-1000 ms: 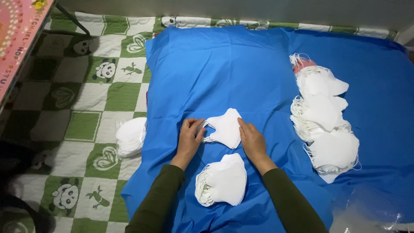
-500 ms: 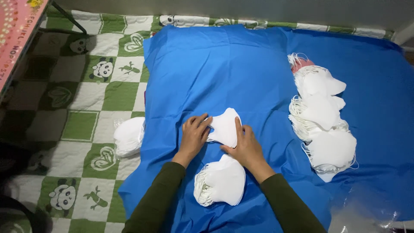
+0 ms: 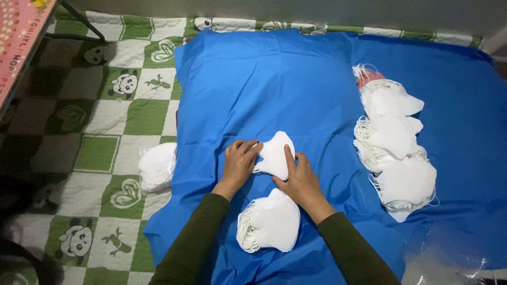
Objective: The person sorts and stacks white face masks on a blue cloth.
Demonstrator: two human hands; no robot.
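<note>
Fingers of left hand (image 3: 238,163) and right hand (image 3: 300,182) press flat on one white mask (image 3: 274,154) between them; its lower edge is hidden (a mask stack (image 3: 269,221) lies nearer the wrists).

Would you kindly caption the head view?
Both hands, left hand and right hand, press a white mask on blue cloth.

Left package: a clear plastic bag of white masks (image 3: 157,166) lies at nine o'clock on the checked quilt, just beside the blue cloth's edge.
Corner package: crinkled clear plastic wrap (image 3: 443,264) sits at five o'clock.
</note>
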